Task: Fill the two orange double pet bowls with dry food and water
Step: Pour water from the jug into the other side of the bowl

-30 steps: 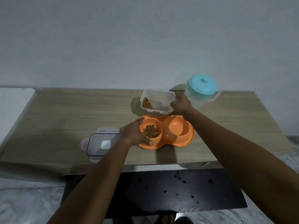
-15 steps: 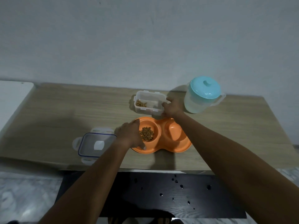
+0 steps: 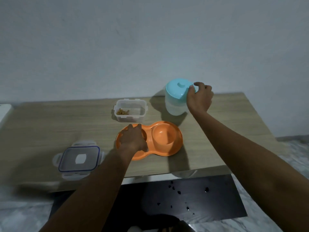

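Observation:
An orange double pet bowl [image 3: 167, 149] sits near the table's front edge. My left hand [image 3: 133, 139] rests on its left cup and hides the dry food there; its right cup [image 3: 163, 135] holds nothing I can see. Behind it stands a clear food container [image 3: 130, 110] with a little dry food left in one corner. At the back right stands a clear water pitcher [image 3: 175, 104] with a turquoise lid. My right hand [image 3: 199, 97] wraps the pitcher's right side by the lid, where the handle is hidden. Only one orange bowl is in view.
The container's blue-rimmed lid [image 3: 79, 159] lies flat at the front left of the wooden table [image 3: 50, 128]. A white surface [image 3: 4, 113] adjoins the table's left end. A black mat [image 3: 184, 198] with dark specks lies on the floor below the front edge.
My right hand let go of the food container, which now stands upright on the table, and moved right onto the pitcher. My left hand stayed on the bowl's left cup.

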